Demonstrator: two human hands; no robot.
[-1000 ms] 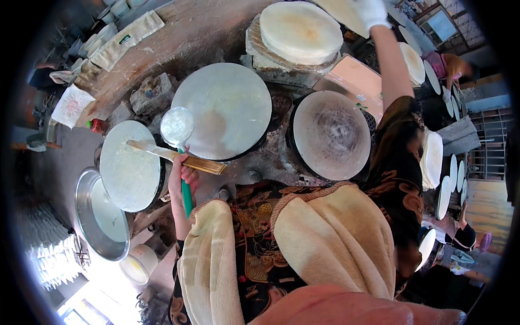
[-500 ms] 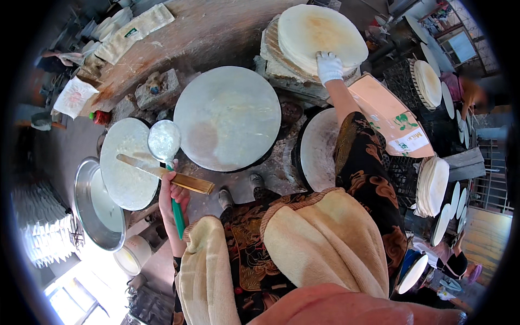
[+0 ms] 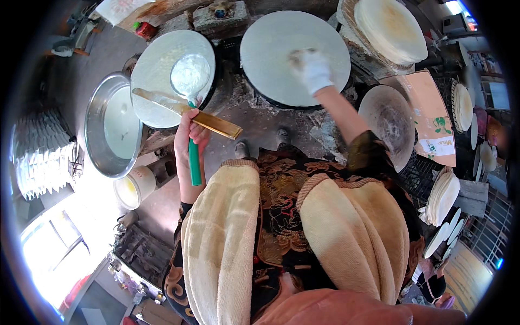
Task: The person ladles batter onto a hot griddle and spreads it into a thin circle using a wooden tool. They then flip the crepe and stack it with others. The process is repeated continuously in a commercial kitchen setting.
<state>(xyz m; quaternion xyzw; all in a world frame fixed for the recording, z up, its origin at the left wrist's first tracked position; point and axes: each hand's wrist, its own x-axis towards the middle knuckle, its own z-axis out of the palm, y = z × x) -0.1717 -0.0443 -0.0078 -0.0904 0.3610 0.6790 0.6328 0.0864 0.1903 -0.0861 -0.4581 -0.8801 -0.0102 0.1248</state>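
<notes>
My left hand (image 3: 192, 131) is closed around a ladle with a green handle (image 3: 194, 162) and a long flat wooden spatula (image 3: 216, 124). The ladle's pale, wet-looking bowl (image 3: 190, 75) hangs over the left round griddle (image 3: 149, 70), which has a whitish coating. My right hand (image 3: 314, 70), in a white glove, reaches over the middle round griddle (image 3: 271, 43), whose surface is whitish too. Motion smears its fingers, and a brownish blur shows at their tips. I cannot make out whether they hold anything.
Left of the griddles stands a metal basin (image 3: 97, 127) of white liquid, with a white bucket (image 3: 134, 187) nearer me. At the far right is a stack of round flatbreads (image 3: 390, 30). A third griddle (image 3: 387, 122) and a cardboard sheet (image 3: 428, 103) lie to the right.
My right hand has left the flatbread stack and moved left onto the middle griddle. The view has shifted, and my left hand still holds the ladle and spatula, over the left griddle.
</notes>
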